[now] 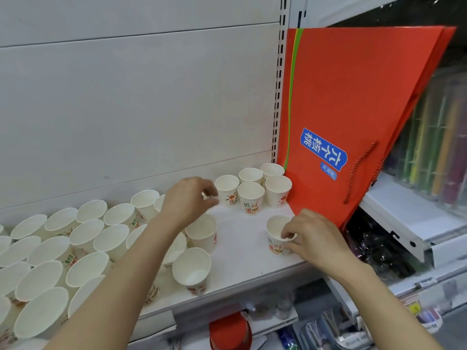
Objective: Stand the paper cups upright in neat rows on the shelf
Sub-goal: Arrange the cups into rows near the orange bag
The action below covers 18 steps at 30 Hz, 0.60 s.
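Forearms fill the bottom of the view, the left one crossing above a crowd of paper cups that stand loosely on the left half of the shelf. Brushing them with that arm looks like the likeliest upset: they are light, closely packed, and several sit near the front edge, where a nudged cup could drop off.

Further in, the right hand pinches the rim of a single cup, thumb inside and fingertips curled over the lip. Just right of those fingers leans a red paper gift bag, so room on that side is tight; bare shelf lies to their left.

Beyond, the left hand hangs with fingers curled toward the thumb; whether they hold anything cannot be told. Just past its fingertips, five cups stand in two short rows against the back panel.
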{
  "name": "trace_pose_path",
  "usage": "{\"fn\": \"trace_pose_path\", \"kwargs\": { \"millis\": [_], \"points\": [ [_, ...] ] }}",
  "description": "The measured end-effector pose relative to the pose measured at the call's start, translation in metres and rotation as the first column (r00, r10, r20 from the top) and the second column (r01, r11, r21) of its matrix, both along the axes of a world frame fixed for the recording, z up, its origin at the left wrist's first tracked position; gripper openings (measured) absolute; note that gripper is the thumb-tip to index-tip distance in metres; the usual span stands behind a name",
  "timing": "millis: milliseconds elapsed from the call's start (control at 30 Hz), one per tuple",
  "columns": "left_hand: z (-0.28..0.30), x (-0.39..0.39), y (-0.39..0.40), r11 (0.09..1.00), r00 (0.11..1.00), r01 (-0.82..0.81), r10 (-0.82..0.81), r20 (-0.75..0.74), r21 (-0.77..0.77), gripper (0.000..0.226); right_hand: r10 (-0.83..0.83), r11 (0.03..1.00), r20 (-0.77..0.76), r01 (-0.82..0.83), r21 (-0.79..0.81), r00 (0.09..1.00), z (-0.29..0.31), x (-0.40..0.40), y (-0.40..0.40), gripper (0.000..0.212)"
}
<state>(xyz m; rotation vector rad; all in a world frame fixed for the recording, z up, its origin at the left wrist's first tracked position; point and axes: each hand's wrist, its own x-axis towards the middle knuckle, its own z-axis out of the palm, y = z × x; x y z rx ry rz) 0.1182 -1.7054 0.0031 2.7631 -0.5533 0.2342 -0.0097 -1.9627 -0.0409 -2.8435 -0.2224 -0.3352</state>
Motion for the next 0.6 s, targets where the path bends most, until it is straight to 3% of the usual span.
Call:
{"fn": "trace_pose_path", "kwargs": {
  "millis": [67,200,333,533,600],
  "points": [
    [0.005,-0.030,0.014,1.000,0.993,-0.002,0.004,-0.116,0.016,0.009,-0.006,1.000,0.022,0.006,-0.008,1.000,-0.004,0.005,-0.004,0.011],
    [-0.005,-0.051,0.013,0.987,0.963,0.011,0.033,-0.268,0.162,0.029,-0.082,0.997,0.027,0.082,0.004,0.996,-0.007,0.023,-0.010,0.006],
    [-0.019,-0.046,0.002,0.947,0.977,0.014,0.056,-0.208,0.322,0.019,-0.027,0.998,0.050,0.029,-0.053,0.998,-0.006,0.036,-0.016,0.006],
    [-0.028,-0.043,-0.015,0.952,0.998,0.030,-0.014,-0.056,0.303,0.004,-0.039,0.996,0.165,0.051,-0.068,0.986,-0.008,0.040,-0.017,0.030],
    [-0.028,-0.042,-0.024,0.948,0.995,0.104,-0.102,-0.022,0.300,0.004,-0.059,0.994,0.154,0.073,-0.084,0.986,-0.008,0.043,-0.013,0.025]
  ]
}}
